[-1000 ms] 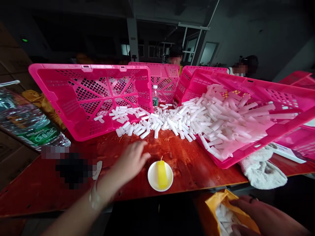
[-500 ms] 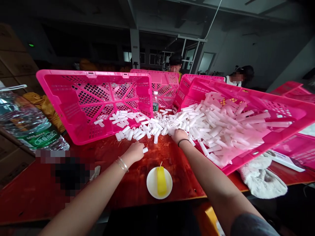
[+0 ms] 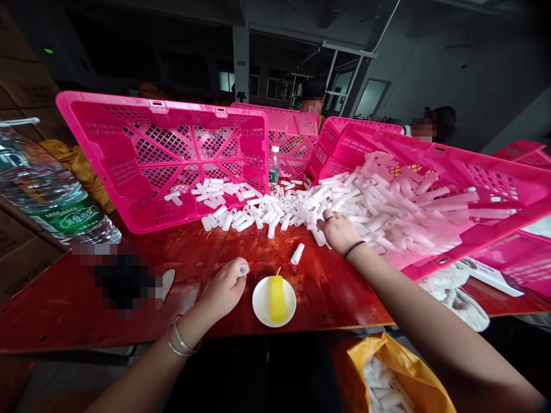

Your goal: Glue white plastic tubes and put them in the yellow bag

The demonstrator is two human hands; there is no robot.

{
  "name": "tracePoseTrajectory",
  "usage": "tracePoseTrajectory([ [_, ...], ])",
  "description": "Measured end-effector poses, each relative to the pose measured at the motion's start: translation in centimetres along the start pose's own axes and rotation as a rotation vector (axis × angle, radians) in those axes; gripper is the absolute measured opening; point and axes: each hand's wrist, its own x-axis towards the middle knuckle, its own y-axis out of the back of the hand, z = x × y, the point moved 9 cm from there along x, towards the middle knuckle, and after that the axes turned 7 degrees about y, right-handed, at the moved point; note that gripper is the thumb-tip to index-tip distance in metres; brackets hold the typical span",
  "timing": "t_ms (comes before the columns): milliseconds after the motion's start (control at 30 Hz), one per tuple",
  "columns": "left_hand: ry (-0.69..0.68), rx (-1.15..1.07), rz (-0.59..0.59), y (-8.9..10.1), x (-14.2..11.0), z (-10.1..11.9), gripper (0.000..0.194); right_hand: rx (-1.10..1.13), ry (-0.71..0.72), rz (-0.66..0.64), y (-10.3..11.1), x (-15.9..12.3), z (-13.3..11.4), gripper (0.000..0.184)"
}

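Observation:
My left hand [image 3: 228, 284] is closed around a short white plastic tube [image 3: 244, 269], its open end showing beyond the fingers. A heap of similar white tubes [image 3: 279, 209] spreads across the red table, and my right hand [image 3: 340, 232] reaches into its front edge. The right fingers are curled down among the tubes; what lies between them is hidden. One loose tube [image 3: 297, 253] rests on the table between my hands. Many more tubes [image 3: 387, 201] spill from a tipped pink crate [image 3: 508, 178] on the right.
A white dish [image 3: 260, 307] with a yellow block [image 3: 278, 298] stands near the table's front edge. Another tipped pink crate [image 3: 112, 155] is at left, beside a large water bottle [image 3: 64, 201]. Below the edge, a yellow bag [image 3: 413, 367] holds white tubes. Two people are behind the crates.
My right hand came from the yellow bag up to the heap, then shifted slightly right. The left hand took a tube and drew back toward me. A loose tube now lies before the heap.

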Motion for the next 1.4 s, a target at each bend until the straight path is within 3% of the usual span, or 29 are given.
tracePoseTrajectory([
  [67, -0.03, -0.107, 0.06, 0.6, -1.5, 0.3, 0.012, 0.117, -0.07, 0.066, 1.6, -2.0, -0.4, 0.009],
  [133, -0.033, -0.191, 0.053, 0.2, -3.1, 0.3, 0.013, 0.443, -0.099, 0.072, 1.9, -4.5, -1.9, 0.012],
  [200, -0.019, -0.219, -0.027, -1.2, -4.5, 0.4, 0.046, 0.817, -0.064, -0.032, 0.8, -7.0, -5.0, 0.012],
  [267, -0.02, -0.205, -0.104, -2.7, -5.3, 0.7, 0.081, 0.994, -0.014, -0.139, -0.9, -9.1, -8.2, 0.011],
  [333, -0.039, -0.187, -0.133, -3.8, -5.5, 1.1, 0.089, 0.989, -0.004, -0.11, -2.3, -10.1, -9.8, 0.019],
  [400, -0.047, -0.184, -0.125, -4.3, -5.2, 1.3, 0.082, 0.914, 0.017, -0.01, -3.2, -10.2, -10.4, 0.027],
  [500, -0.024, -0.209, -0.112, -4.5, -4.5, 1.2, 0.077, 0.777, 0.151, 0.099, -3.8, -9.9, -11.2, 0.024],
  [700, -0.008, -0.278, -0.107, -4.2, -4.3, 1.0, 0.074, 0.636, 0.448, 0.074, -3.6, -10.9, -12.7, 0.03],
  [767, -0.01, -0.294, -0.113, -4.1, -4.3, 1.0, 0.074, 0.716, 0.414, 0.043, -3.7, -11.1, -12.4, 0.029],
  [933, -0.028, -0.314, -0.158, -4.5, -4.1, 0.8, 0.074, 0.869, 0.083, -0.024, -5.0, -11.0, -10.6, 0.028],
  [1067, -0.041, -0.325, -0.178, -4.7, -4.1, 0.7, 0.072, 0.827, 0.195, -0.036, -4.4, -11.3, -11.9, 0.019],
  [1133, -0.038, -0.323, -0.193, -4.8, -4.1, 0.7, 0.075, 0.917, 0.178, -0.04, -4.5, -11.6, -11.9, 0.016],
  [1267, -0.027, -0.314, -0.215, -4.8, -4.2, 0.8, 0.081, 1.083, -0.115, -0.156, -6.4, -12.6, -10.8, 0.028],
  [1333, -0.028, -0.324, -0.209, -4.7, -4.2, 0.9, 0.077, 0.974, -0.101, -0.142, -5.9, -12.9, -11.0, 0.024],
  [1400, -0.031, -0.338, -0.205, -4.5, -4.2, 1.0, 0.071, 0.838, 0.055, -0.076, -4.4, -13.0, -12.0, 0.018],
])
